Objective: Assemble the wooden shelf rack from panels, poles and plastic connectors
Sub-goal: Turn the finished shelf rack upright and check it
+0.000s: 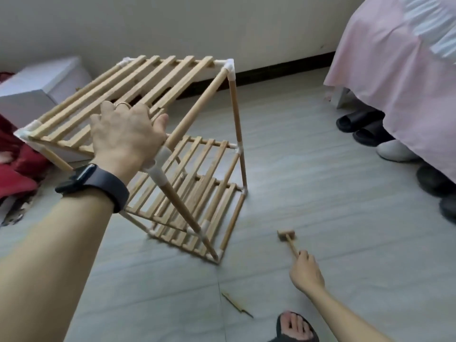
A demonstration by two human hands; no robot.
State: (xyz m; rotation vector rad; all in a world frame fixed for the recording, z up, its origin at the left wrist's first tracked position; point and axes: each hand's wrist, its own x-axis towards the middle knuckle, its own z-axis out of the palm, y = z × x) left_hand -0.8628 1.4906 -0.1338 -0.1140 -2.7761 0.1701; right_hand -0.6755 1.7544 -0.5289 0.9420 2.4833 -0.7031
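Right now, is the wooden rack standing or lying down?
Standing: rack feet meet the floor; left hand holds its top.

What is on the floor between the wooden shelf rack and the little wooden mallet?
Nothing: the head view shows only bare grey floor between the shelf rack and the mallet, whose handle the right hand grips.

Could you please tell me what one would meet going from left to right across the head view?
red cloth → shelf rack → wooden mallet → pink bedspread
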